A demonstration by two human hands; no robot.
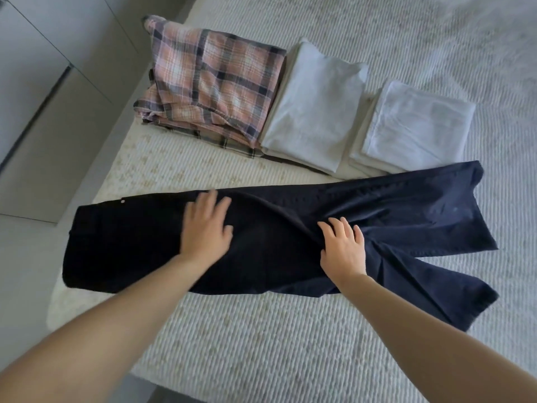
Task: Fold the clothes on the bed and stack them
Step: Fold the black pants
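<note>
Smoothing the dark trousers (290, 228) laid across the near bed (261, 344), the left hand (205, 228) pressed flat with spread fingers while the right hand (343, 248) rested open at the crotch crease; next the splayed legs apparently needed aligning before folding

You have a single view, taken from the camera on your head, looking forward and steeply down over the bed (261, 344) from its near edge. It sits close: your forearms enter from the bottom corners and both hands fall near the middle of the frame. The wide lens bends the bed's edge and takes in a strip of floor (26, 257) and cabinet fronts (43, 82) on the left, while the bedcover runs out of frame at the top and right. No second view overlaps it.
</note>
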